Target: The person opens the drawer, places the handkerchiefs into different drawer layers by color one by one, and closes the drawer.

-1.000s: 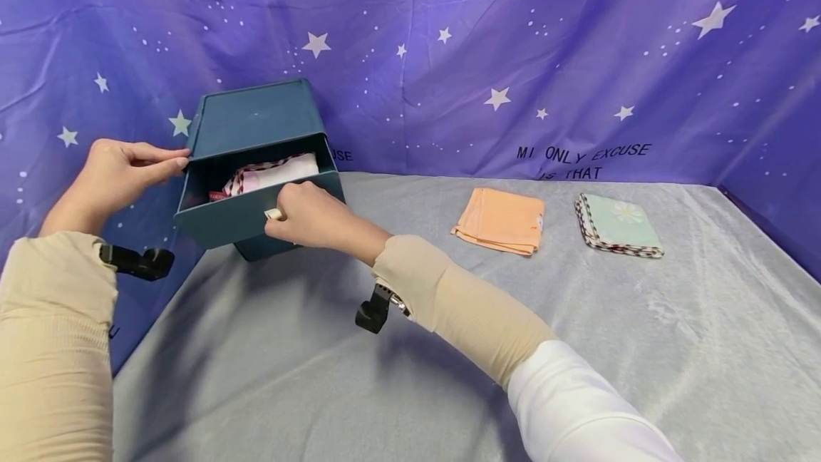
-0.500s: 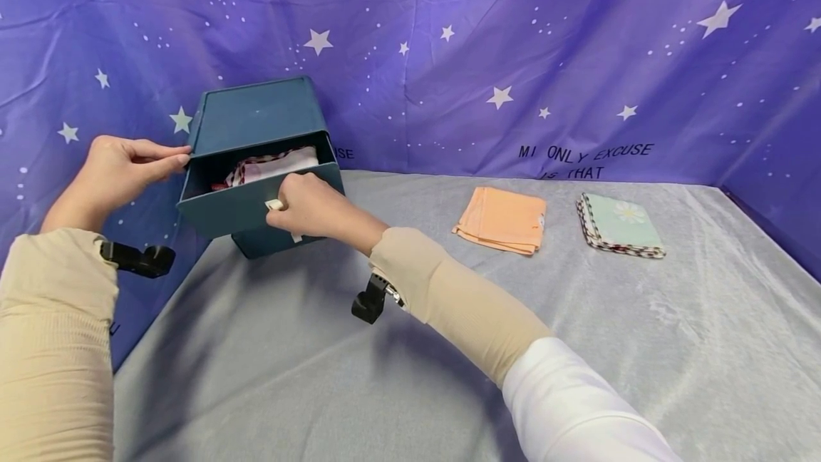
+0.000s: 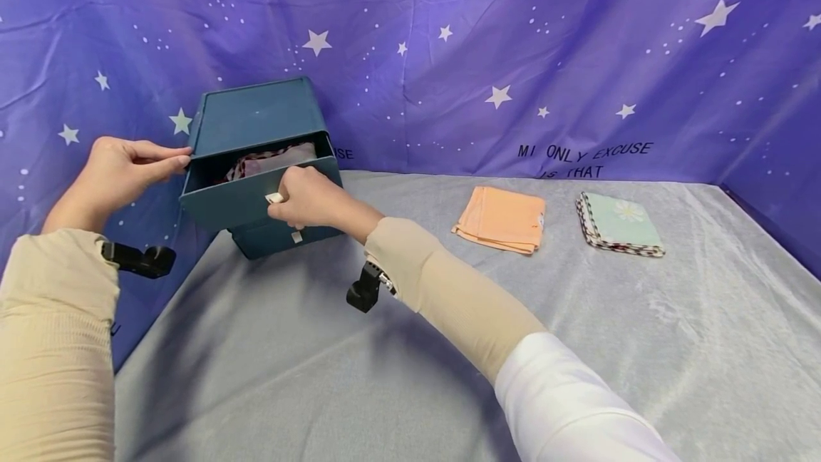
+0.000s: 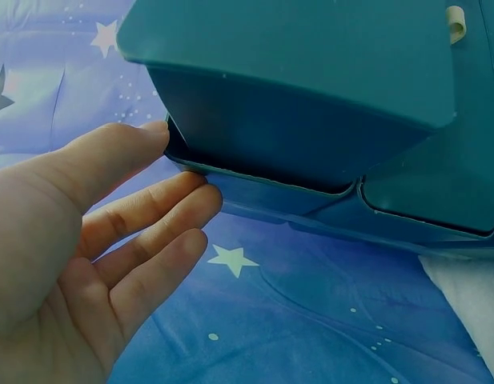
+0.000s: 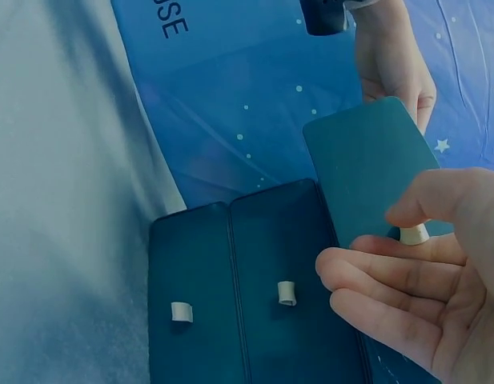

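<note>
A dark teal drawer cabinet stands at the left of the table, its top drawer partly pulled out. Inside lies a folded pale cloth with a checked edge. My right hand pinches the drawer's cream pull tab between thumb and index finger, the other fingers stretched out along the front. With thumb and fingertips, my left hand pinches the cabinet's upper left front edge; in the left wrist view the thumb is on the rim and the fingers lie against the side.
Two lower drawers with cream tabs are closed beneath. To the right lie a folded orange cloth and a folded mint green cloth with a checked edge. A purple star-print curtain hangs behind the grey table cover.
My right hand has pushed the top drawer further back into the cabinet, so less of the cloth inside shows and more of the lower drawer front is visible. My left hand has stayed in place.
</note>
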A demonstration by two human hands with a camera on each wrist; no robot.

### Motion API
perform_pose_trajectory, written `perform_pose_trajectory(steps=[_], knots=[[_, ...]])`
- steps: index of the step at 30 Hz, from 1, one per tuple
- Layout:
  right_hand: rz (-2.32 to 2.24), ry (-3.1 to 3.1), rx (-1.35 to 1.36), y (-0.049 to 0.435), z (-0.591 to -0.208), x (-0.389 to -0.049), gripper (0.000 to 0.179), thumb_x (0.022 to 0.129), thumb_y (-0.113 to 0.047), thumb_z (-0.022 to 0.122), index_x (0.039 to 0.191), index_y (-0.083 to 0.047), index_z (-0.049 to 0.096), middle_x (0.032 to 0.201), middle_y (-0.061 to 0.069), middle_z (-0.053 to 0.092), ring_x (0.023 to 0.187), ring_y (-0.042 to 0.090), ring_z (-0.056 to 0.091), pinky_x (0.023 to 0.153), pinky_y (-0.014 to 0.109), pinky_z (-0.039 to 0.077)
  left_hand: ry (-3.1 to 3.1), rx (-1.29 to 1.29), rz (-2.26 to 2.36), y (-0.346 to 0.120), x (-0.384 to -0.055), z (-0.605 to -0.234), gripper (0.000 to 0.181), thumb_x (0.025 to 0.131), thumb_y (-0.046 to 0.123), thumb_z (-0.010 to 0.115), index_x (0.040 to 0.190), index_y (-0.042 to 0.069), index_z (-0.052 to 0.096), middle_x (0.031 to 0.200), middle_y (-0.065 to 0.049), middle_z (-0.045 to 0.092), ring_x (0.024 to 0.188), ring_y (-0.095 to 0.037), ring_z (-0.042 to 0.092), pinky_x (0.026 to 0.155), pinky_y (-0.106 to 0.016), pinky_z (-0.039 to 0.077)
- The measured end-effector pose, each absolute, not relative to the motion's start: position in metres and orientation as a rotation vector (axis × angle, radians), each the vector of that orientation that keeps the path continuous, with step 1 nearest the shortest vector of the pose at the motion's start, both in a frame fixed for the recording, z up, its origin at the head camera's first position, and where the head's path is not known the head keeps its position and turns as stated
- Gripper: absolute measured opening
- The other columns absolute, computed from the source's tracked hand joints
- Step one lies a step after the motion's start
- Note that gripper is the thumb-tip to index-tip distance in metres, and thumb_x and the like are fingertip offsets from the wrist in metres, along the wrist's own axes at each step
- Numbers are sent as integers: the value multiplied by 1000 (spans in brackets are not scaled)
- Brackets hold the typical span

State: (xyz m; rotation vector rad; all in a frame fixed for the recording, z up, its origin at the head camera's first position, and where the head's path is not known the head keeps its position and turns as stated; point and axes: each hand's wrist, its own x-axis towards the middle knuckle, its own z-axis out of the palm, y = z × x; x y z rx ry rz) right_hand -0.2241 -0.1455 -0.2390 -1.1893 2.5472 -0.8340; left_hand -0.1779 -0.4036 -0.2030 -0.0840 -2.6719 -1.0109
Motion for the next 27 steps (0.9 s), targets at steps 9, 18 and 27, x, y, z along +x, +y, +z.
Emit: perform_pose_trajectory(steps=[9,18,27], knots=[[-852,2549,-1146,-149,-240,-231,39,92,-21,54,55,-9,56,63,5,66,55,9,60,51,20,44,-2681,-73,-1029,-404,-179,-202,23,85,26,67,106,20,71,71,15,67,64,2,57,57,-10,40],[-913,2564,-1133,-154,-243,-239,33,91,-20,54,64,-7,66,63,1,65,55,9,60,52,20,44,-2702,-62,-1028,-405,-179,-200,23,85,25,67,107,21,70,70,18,66,64,5,59,58,-8,40],[-979,2575,-1078,-157,-247,-245,32,91,-22,54,67,-7,68,61,-2,64,62,14,63,50,20,42,-2715,-66,-1029,-406,-180,-201,24,85,25,67,109,21,69,71,22,65,65,5,60,59,-8,39]])
